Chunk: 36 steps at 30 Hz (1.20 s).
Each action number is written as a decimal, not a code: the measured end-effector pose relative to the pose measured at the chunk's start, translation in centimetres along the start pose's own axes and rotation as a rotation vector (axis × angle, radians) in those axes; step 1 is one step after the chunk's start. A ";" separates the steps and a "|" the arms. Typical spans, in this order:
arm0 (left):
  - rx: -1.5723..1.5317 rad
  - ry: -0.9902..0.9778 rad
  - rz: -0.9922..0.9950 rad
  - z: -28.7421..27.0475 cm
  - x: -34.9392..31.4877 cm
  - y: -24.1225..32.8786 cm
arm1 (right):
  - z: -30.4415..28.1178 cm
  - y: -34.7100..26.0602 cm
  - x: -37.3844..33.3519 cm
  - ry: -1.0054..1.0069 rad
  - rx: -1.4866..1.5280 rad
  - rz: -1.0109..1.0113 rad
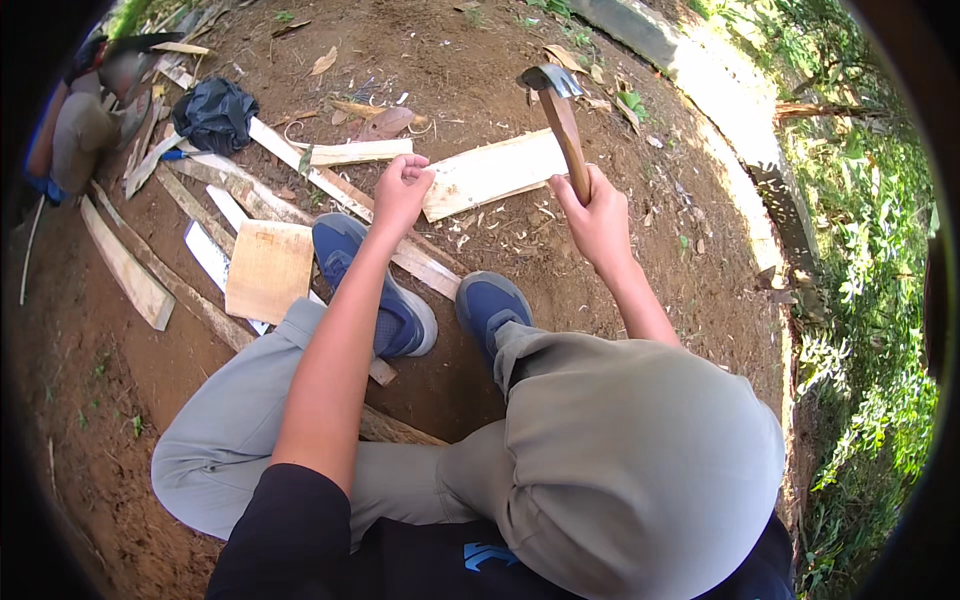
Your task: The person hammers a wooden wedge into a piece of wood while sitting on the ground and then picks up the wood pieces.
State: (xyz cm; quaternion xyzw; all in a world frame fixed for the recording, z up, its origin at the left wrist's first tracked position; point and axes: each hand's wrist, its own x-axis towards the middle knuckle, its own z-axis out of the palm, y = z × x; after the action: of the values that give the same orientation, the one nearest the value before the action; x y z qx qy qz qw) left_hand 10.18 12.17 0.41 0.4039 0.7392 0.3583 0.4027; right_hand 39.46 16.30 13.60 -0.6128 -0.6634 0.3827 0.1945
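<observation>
My right hand [600,222] is closed round the wooden handle of a hammer [566,138]. The dark metal head is raised above the handle, over the far side of a pale wooden board [495,176] lying on the ground. At the board's left end is my left hand [402,192], its fingers curled and thumb and fingertips pressed together. Anything small in that pinch is too tiny to make out. A narrower pale strip of wood [358,152] lies just beyond my left hand.
My blue shoes [385,290] stand close to a long wooden strip [425,268]. A square wooden piece [268,268], several planks and a black plastic bag [215,115] lie to the left. Another person [88,135] is at the far left. A concrete edge [640,40] runs along the right.
</observation>
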 end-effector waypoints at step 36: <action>-0.187 0.127 -0.277 -7.4 -9.7 3.2 | 8.4 -1.7 7.2 -0.763 0.084 -0.275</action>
State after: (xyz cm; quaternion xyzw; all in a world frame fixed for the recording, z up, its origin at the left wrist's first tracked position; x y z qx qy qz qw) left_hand 7.98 3.40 9.20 0.2356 0.7750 0.3914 0.4367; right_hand 30.96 21.00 8.06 -0.3239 -0.7474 0.5800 0.0086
